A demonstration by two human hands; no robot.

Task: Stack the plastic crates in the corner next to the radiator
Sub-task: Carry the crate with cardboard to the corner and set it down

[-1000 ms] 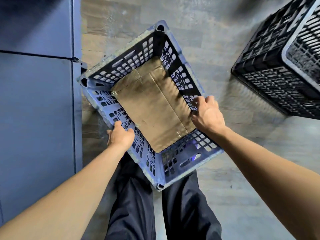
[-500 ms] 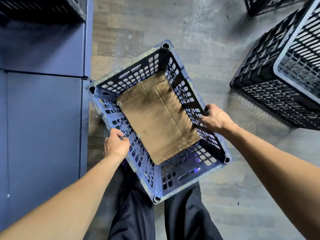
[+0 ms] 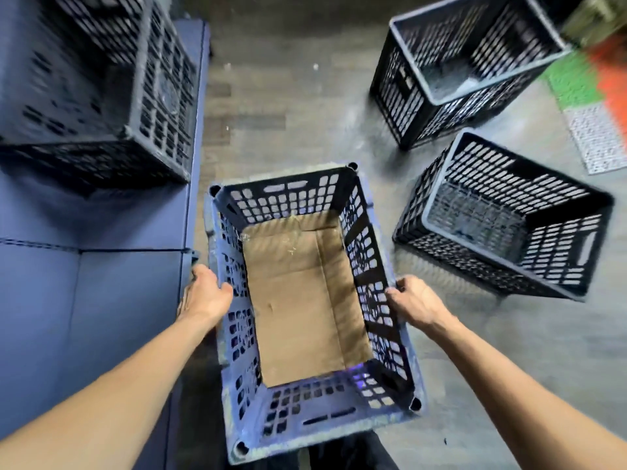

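Note:
I hold a blue perforated plastic crate (image 3: 295, 418) in front of me, above the floor, with a sheet of cardboard (image 3: 298, 300) lining its bottom. My left hand (image 3: 203, 295) grips its left rim and my right hand (image 3: 412, 301) grips its right rim. A dark crate (image 3: 101, 96) rests on a blue surface at the upper left. Two more dark crates lie on the floor at the right, one near (image 3: 502, 215) and one further back (image 3: 454, 62), both tilted.
The blue padded surface (image 3: 84, 300) runs along the left side. A green, orange and white mat (image 3: 597, 106) lies at the far right. Grey wood-look floor (image 3: 288, 106) stretches between the crates. My dark trouser legs show below the crate.
The view has tilted up and forward, bringing the left crate and a second right-hand crate into sight. The blue crate has turned straighter in my hands, which hold the same rims.

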